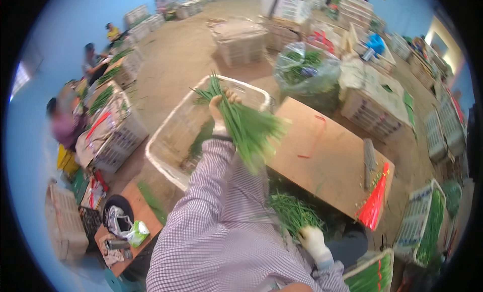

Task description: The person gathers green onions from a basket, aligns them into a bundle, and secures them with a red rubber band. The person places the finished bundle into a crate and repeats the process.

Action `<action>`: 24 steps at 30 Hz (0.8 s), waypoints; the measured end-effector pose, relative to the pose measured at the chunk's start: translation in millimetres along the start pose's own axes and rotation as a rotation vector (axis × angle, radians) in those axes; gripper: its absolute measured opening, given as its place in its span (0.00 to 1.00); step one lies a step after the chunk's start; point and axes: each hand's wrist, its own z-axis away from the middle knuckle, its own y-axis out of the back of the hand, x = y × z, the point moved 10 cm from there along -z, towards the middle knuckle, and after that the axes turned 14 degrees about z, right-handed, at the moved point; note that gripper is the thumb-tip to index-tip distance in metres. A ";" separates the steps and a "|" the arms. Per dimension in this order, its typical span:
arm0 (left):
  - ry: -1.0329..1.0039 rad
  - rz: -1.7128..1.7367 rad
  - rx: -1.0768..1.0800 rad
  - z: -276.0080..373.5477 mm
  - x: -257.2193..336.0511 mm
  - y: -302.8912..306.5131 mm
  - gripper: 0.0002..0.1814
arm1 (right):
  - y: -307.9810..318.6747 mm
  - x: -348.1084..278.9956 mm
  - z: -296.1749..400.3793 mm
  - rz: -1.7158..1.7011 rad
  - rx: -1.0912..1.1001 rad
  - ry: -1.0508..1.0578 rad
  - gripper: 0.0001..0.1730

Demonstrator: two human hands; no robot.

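Note:
My left hand (222,103), in a pale glove, grips a bunch of long green stalks (243,126) above a white plastic crate (166,131). The leafy ends spread to the right and are blurred. Low and to the right, my right hand (312,241), also gloved, rests at the edge of a loose heap of green stalks (292,212) on my lap; whether its fingers hold any stalks is hard to tell. A wooden board (324,156) stands beside the heap, bearing a red strip loop, a grey bar (369,160) and a fan of red strips (375,205).
A clear plastic bag of greens (307,71) and covered crates (373,99) stand beyond the board. Crates of stalks (426,224) are at the right. A small table (132,250) with a bag and metal cup is at lower left. Several people sit along the left wall.

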 end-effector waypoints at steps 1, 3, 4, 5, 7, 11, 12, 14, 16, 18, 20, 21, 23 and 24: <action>-0.053 -0.151 -0.006 -16.3 20.9 -23.4 0.10 | -14.8 5.7 14.6 -0.002 -0.053 -0.037 0.09; -0.307 -0.426 0.062 -55.2 106.8 -65.3 0.10 | -25.6 10.1 26.5 0.015 -0.152 -0.097 0.10; -0.276 -0.424 -0.005 -63.3 102.7 -92.9 0.12 | -31.5 20.4 28.9 0.077 -0.249 -0.145 0.11; -0.334 -0.415 -0.023 -66.7 113.6 -116.7 0.09 | -36.0 24.8 29.8 0.132 -0.349 -0.184 0.13; -0.258 -0.252 -0.176 -66.9 100.7 -156.4 0.12 | 12.8 13.5 -5.8 0.125 -0.097 -0.183 0.10; 0.115 -0.180 -0.363 -41.2 34.5 -160.9 0.18 | 173.6 -22.5 -82.3 -0.130 0.607 -0.007 0.06; 0.242 -0.114 -0.409 -30.4 8.6 -152.9 0.18 | 197.9 -12.4 -89.5 -0.052 0.760 -0.061 0.12; 0.344 -0.027 -0.366 -7.7 -41.1 -130.6 0.20 | 267.7 -15.3 -113.8 -0.052 0.937 -0.008 0.20; 0.459 0.041 -0.377 9.4 -89.6 -113.8 0.22 | 311.1 -13.3 -139.5 -0.270 0.951 0.061 0.27; 0.534 0.184 -0.357 20.5 -133.9 -95.2 0.23 | 292.9 -7.7 -182.0 -0.405 0.668 -0.008 0.40; 0.533 0.278 -0.297 27.1 -165.9 -85.2 0.26 | 238.6 -19.1 -198.0 -0.991 0.180 -0.102 0.49; 0.550 0.236 -0.330 25.1 -185.5 -83.0 0.26 | 214.9 -20.7 -201.1 -1.100 0.121 -0.035 0.52; 0.533 0.123 -0.408 16.2 -198.1 -75.5 0.26 | 182.2 -32.0 -201.3 -1.126 0.139 0.111 0.58; 0.513 0.084 -0.379 10.0 -198.7 -60.3 0.26 | 172.6 -38.7 -196.9 -1.040 0.232 0.178 0.60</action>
